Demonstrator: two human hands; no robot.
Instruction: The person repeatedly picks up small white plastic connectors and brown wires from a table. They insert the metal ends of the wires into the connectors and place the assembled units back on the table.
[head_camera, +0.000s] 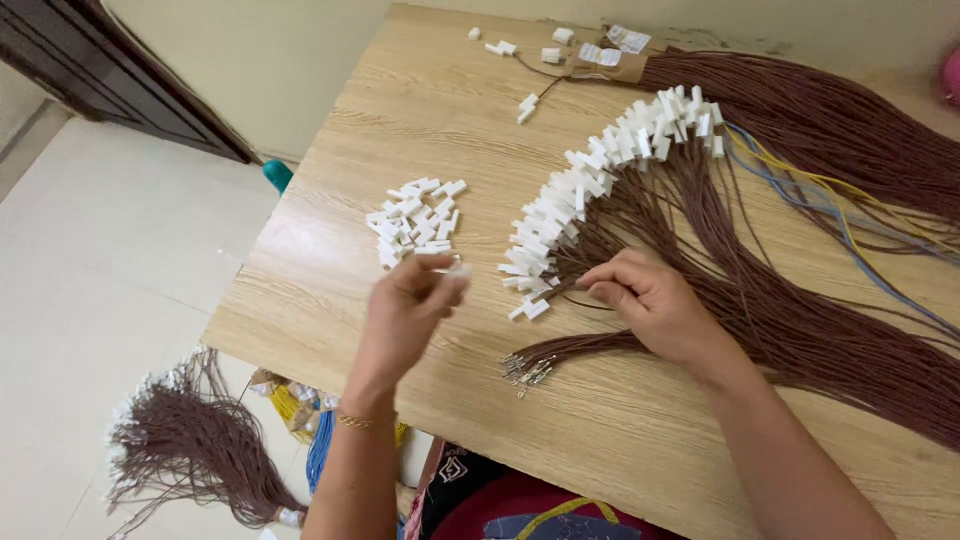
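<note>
Floor, far left: a bundle of brown wires with white plugs (190, 440) lies spread out, well apart from the wooden table (420, 110).

Table, left of centre: a loose pile of white connector housings (417, 222), small rectangular pieces lying scattered flat.

Left hand (405, 310): raised just near of that pile, fingers pinched shut on a single white housing (455, 268) at the fingertips. The piece looks blurred; its long axis cannot be told. The pile lies just beyond the fingertips on the far side.

Centre: a curved row of fitted white connectors (590, 185), running from near-centre up toward the far right, each on a brown wire.

Near centre: a cluster of bare metal terminals (527, 370) on the ends of brown wires, lying near and to the right of the left hand and just near-left of the right hand.

Right hand (650, 300): resting on the brown wires (800, 330), fingers curled closed, seemingly pinching one wire near the low end of the connector row. This hand is nearer the terminals; the wires' long axis runs from them away to the right.

Far right: blue and yellow wires (850, 225) cross the brown bundle.
</note>
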